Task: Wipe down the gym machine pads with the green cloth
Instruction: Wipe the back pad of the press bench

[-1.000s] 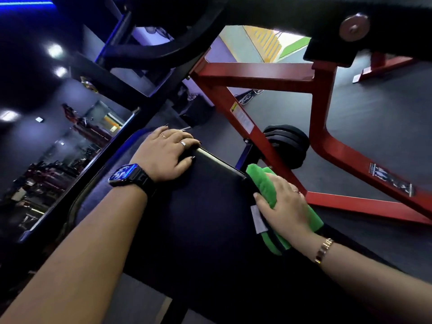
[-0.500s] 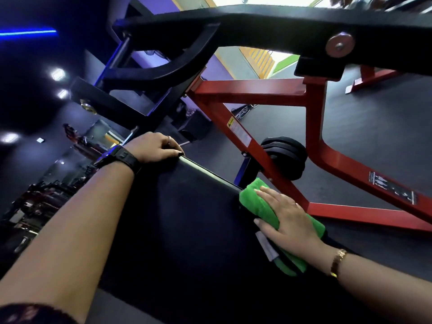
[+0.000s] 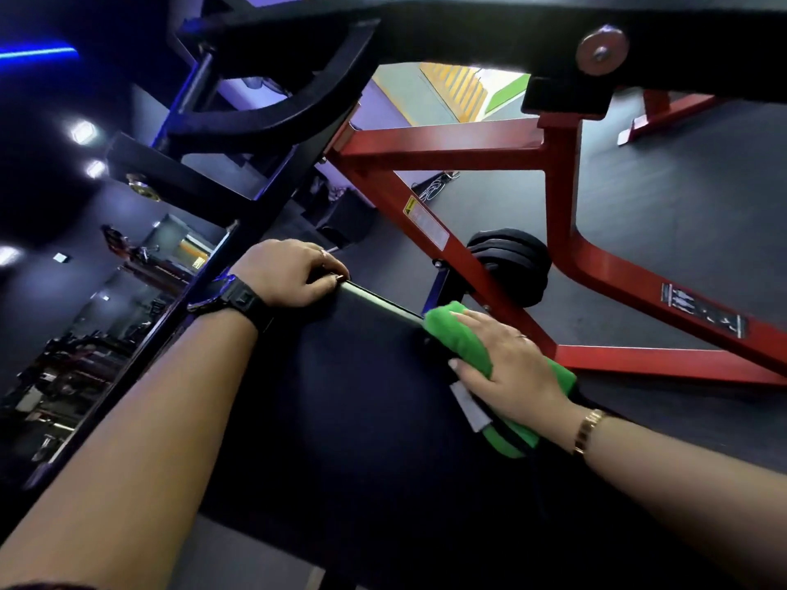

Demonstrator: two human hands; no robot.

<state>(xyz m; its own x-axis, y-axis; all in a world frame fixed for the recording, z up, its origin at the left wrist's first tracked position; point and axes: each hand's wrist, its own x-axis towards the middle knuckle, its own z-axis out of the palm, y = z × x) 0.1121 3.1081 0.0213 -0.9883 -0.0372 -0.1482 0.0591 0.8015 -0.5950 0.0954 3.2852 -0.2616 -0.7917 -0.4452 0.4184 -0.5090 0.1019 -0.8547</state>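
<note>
A black machine pad (image 3: 366, 389) fills the lower middle of the head view. My left hand (image 3: 289, 272) grips its far left corner, fingers curled over the edge. A folded green cloth (image 3: 458, 334) lies over the pad's right edge. My right hand (image 3: 506, 361) presses it down with straight fingers, thumb on the pad side. A white tag (image 3: 470, 405) sticks out from under the cloth.
The red machine frame (image 3: 596, 266) runs to the right of the pad, with black weight plates (image 3: 515, 259) behind the cloth. A black lever arm (image 3: 426, 27) crosses overhead. Dark rubber floor (image 3: 681, 206) lies to the right and a mirror wall (image 3: 106, 313) to the left.
My left hand went from lying flat on the pad's corner to curling over its far edge. My right hand slid the cloth slightly along the right edge. The view tilted upward.
</note>
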